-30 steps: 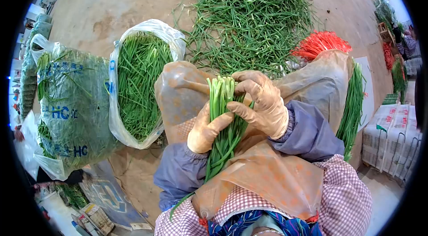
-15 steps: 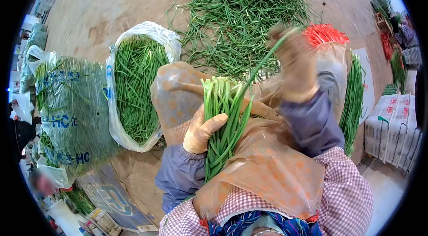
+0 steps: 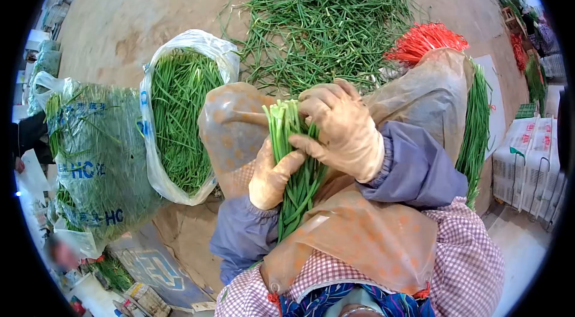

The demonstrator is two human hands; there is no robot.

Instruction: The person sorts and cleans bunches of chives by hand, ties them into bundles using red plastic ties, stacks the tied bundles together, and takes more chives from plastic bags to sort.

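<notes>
A bunch of long green chive-like stalks (image 3: 293, 167) stands upright over my lap, its pale cut ends uppermost. My left hand (image 3: 272, 176), in a pale glove, is closed around its middle. From the other side, my right hand (image 3: 344, 128), also gloved, grips the bunch near the top with its fingers curled over the stalks and its thumb across the front. The right hand hides part of the upper ends.
Loose stalks form a pile (image 3: 326, 17) on the floor ahead. To the left are an open bag of stalks (image 3: 185, 119) and a full plastic bag (image 3: 102, 155). Red ties (image 3: 428, 43) sit by my right knee, with more stalks (image 3: 474, 131) beside it. White crates (image 3: 527, 161) stand right.
My right hand, blurred and away to the right with a single stalk, has come in to the bunch and closed on it. My left hand keeps its hold.
</notes>
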